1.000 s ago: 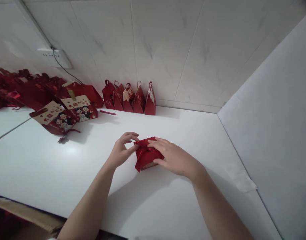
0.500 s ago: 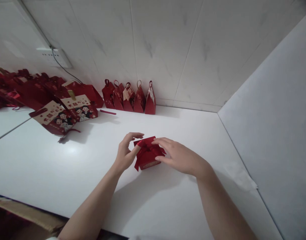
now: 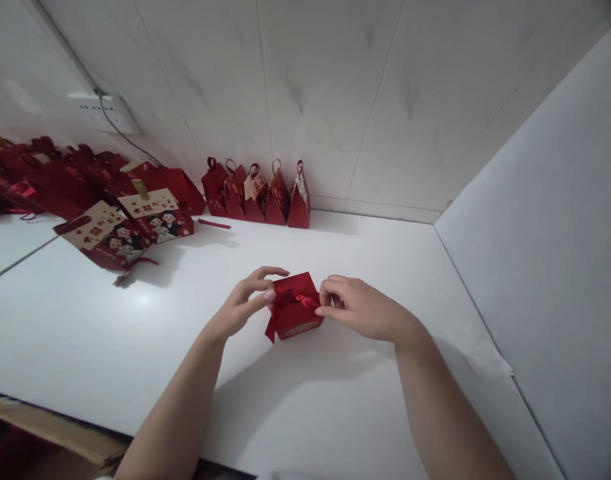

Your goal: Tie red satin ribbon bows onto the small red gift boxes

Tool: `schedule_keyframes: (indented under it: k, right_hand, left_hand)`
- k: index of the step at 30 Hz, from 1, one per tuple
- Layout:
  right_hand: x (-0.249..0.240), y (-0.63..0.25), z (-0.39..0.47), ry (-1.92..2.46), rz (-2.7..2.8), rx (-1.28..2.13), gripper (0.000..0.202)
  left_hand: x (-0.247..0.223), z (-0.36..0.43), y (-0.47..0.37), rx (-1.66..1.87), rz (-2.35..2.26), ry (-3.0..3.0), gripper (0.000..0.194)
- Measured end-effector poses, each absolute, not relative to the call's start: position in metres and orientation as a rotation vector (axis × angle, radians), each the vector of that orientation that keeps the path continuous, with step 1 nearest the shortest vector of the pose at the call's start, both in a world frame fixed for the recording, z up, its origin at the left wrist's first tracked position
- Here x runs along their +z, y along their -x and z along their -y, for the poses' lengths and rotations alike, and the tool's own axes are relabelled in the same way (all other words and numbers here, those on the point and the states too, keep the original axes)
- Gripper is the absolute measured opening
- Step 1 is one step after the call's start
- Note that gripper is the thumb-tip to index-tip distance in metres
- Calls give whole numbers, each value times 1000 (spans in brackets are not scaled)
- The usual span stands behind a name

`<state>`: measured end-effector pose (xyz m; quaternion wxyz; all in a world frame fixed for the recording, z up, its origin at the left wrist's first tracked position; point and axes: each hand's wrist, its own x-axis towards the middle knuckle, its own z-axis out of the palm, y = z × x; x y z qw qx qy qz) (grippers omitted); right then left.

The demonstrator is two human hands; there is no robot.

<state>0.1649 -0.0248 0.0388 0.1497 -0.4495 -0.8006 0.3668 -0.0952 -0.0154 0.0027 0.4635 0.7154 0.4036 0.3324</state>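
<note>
A small red gift box [image 3: 298, 320] sits on the white table between my hands. A red ribbon [image 3: 301, 300] is tied in a bow across its top, with one tail hanging at the box's left corner. My left hand [image 3: 248, 300] pinches the ribbon at the left side, its index finger reaching along the far edge. At the right, my right hand [image 3: 358, 307] has thumb and fingers closed on the other side of the ribbon bow. The fingertips cover parts of the ribbon.
Several red handled gift boxes [image 3: 258, 200] stand in a row against the tiled wall. A heap of red boxes [image 3: 60, 180] and two printed boxes [image 3: 158, 217] lie at the left. A loose ribbon strip [image 3: 214, 224] is nearby. A white panel [image 3: 545, 220] rises at the right.
My right hand has drawn back to the right and closed on the ribbon. My left hand has shifted slightly left, its thumb now at the box's left edge. The bow's middle looks tighter.
</note>
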Motion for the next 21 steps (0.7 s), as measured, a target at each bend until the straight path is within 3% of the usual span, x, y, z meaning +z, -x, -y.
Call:
schedule_keyframes:
  k: [3,12,21]
  right_hand:
    - [44,-169,24,1258,2197,1131,17]
    - [33,-160,19,903,1739,1675,11]
    - [15,-159,8,1271,1849,1151,9]
  left_hand:
    - [-1,13,96,869,-1144,-1698,46]
    - [-7,13,91,867,-1239,-1771,41]
    - [-5,14,88,754,-1292,-1728,44]
